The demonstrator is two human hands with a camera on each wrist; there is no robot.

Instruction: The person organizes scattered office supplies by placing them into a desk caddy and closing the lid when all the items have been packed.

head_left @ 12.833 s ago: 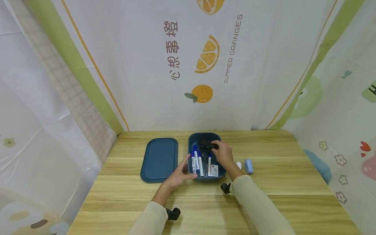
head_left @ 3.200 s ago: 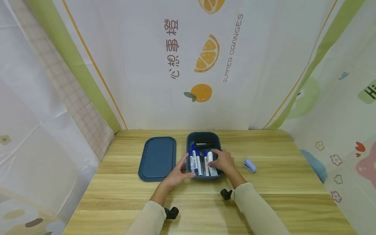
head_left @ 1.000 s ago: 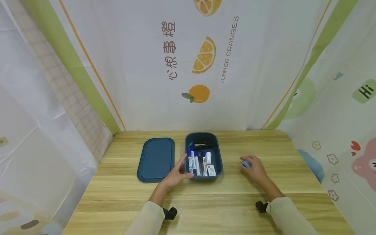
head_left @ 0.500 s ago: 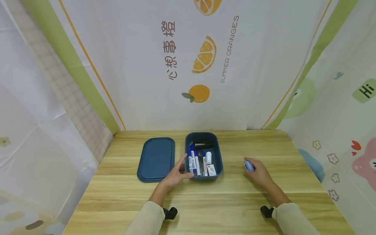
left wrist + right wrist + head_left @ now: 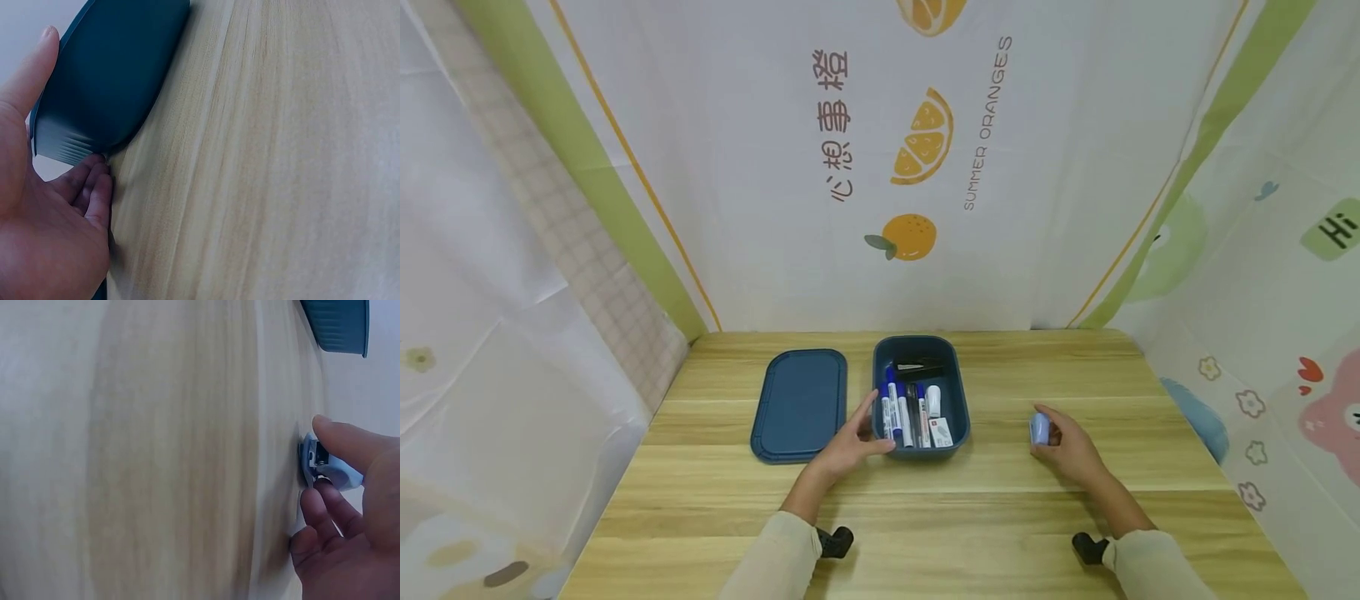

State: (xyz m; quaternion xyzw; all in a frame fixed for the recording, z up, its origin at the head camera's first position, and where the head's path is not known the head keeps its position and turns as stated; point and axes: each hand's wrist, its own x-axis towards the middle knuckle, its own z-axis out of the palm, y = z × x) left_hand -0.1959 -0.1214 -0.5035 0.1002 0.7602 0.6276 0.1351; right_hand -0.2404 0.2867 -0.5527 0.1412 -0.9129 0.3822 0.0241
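Observation:
A dark blue open box [image 5: 956, 400] sits at the back middle of the table in the head view. My left hand [image 5: 842, 454] rests spread against its left front corner; in the left wrist view the fingers touch the box's side [image 5: 112, 69]. Inside lie several blue-capped markers [image 5: 905, 423], a white rounded item [image 5: 933, 401], a small white printed carton [image 5: 940, 432] and a black object [image 5: 919, 368]. To the right of the box, my right hand [image 5: 1072, 450] pinches a small light blue stapler [image 5: 1039, 428] between thumb and fingers, on or close to the tabletop.
A dark blue lid [image 5: 801, 404] lies flat on the wooden table [image 5: 925, 533], left of the box. Printed curtains [image 5: 760, 208] stand behind the table and at both sides.
The white rounded item was put into the box by my right hand, which then moved right to the stapler. Over the last second, hand and stapler shift slightly right and the stapler turns. Left hand stays.

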